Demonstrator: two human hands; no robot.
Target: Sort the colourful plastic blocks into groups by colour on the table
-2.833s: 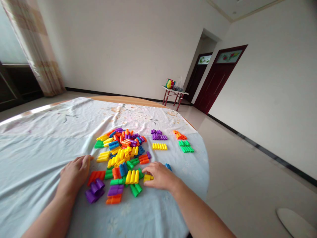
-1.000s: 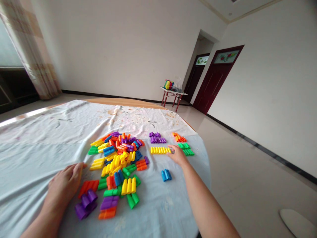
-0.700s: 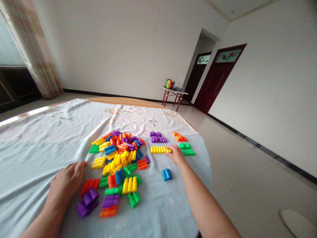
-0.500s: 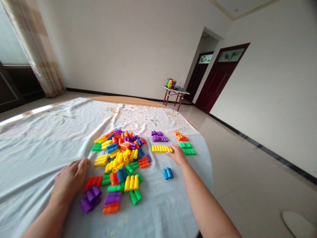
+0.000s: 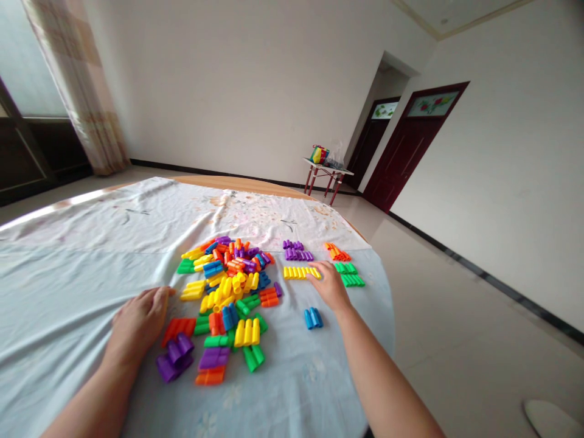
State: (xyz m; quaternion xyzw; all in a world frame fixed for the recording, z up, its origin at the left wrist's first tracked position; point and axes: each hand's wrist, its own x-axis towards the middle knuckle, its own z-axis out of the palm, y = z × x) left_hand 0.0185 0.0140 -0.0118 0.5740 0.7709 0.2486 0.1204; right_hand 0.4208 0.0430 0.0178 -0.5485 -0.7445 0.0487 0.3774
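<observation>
On the blue part of the tablecloth lies a heap of plastic toy building blocks (image 5: 223,292), made of joined tubes in yellow, orange, green, blue and purple. My right hand (image 5: 332,285) has thumb and fingers around the right end of a yellow block row (image 5: 297,273), which rests on the cloth. My left hand (image 5: 141,316) lies palm down left of the heap, fingers stretched out, holding nothing. Close to it are an orange block (image 5: 179,330) and purple blocks (image 5: 175,358).
Purple blocks (image 5: 297,251) lie beyond the yellow row. Orange blocks (image 5: 337,252) and green blocks (image 5: 350,275) sit to its right, a blue block (image 5: 313,318) nearer me. The round table's edge (image 5: 392,304) curves past on the right. A small folding table (image 5: 328,167) stands by the far wall.
The view has shifted slightly, so everything appears a little further right. My right hand stays at the yellow row's end, its fingers slightly further apart. My left hand keeps its place.
</observation>
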